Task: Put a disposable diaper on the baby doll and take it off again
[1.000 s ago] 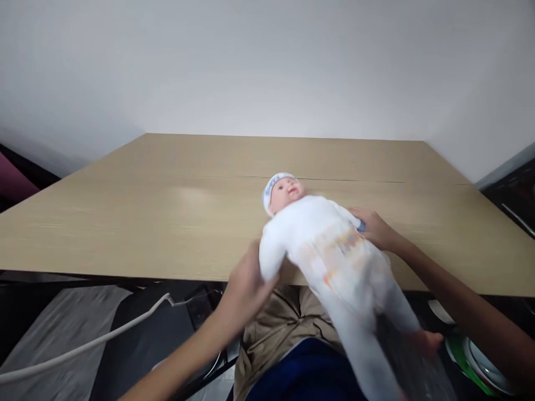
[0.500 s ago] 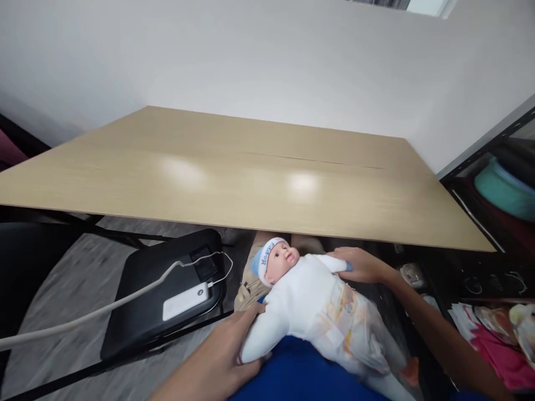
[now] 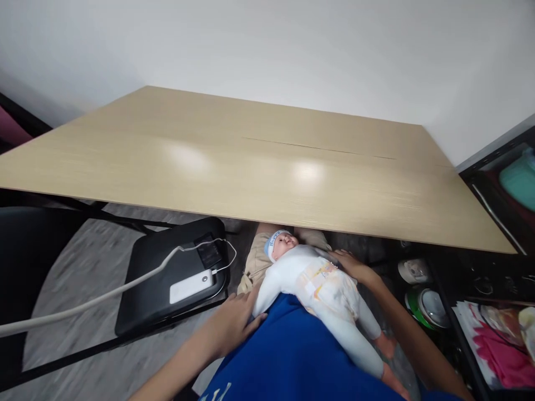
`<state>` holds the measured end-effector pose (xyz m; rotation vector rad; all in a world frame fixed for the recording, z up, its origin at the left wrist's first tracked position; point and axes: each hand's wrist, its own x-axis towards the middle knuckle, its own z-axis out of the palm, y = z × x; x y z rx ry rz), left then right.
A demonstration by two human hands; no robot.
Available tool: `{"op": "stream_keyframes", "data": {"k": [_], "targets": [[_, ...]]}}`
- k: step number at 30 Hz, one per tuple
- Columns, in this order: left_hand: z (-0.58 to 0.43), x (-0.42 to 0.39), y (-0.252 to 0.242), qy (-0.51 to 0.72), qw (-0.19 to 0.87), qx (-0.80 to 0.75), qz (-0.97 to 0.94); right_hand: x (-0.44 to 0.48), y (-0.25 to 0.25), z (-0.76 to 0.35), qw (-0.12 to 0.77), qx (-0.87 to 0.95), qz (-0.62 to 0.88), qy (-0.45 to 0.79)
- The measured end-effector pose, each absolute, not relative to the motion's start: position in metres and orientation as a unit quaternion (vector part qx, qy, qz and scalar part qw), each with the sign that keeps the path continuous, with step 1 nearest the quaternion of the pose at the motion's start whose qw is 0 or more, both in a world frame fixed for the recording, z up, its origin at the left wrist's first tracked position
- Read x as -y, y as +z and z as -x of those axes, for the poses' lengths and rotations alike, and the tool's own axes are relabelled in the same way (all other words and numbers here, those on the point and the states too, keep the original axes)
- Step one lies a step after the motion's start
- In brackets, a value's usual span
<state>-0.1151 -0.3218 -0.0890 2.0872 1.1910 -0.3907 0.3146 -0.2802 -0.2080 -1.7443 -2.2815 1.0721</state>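
Under table (image 3: 251, 167), doll (image 3: 317, 284) seemingly rests between hands (image 3: 234, 320) (image 3: 349, 262).

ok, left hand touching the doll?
Touching. Head view: the left hand lies with its fingers against the doll at its arm's end, no gap.

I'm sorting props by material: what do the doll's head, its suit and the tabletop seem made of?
The head looks like smooth vinyl or plastic, faintly shiny. The suit seems to be soft, matte white fabric that follows the limbs loosely. The tabletop is probably wood-grain laminate, semi-gloss: two light patches reflect in it.
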Motion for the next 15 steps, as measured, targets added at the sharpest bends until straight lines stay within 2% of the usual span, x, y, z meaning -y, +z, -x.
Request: {"op": "stream_keyframes", "data": {"k": [6,11,15], "targets": [[0.107,0.295,-0.056,-0.197,0.266,-0.401,-0.854,0.282,-0.163,-0.314,0.108,0.745,0.56,0.346],[0.076,0.277,-0.037,-0.06,0.216,-0.348,-0.91,0.284,-0.116,-0.301,0.151,0.725,0.552,0.384],[0.035,0.265,-0.052,0.037,0.292,-0.225,-0.929,0.293,-0.108,-0.295,0.134,0.707,0.553,0.42]]}}
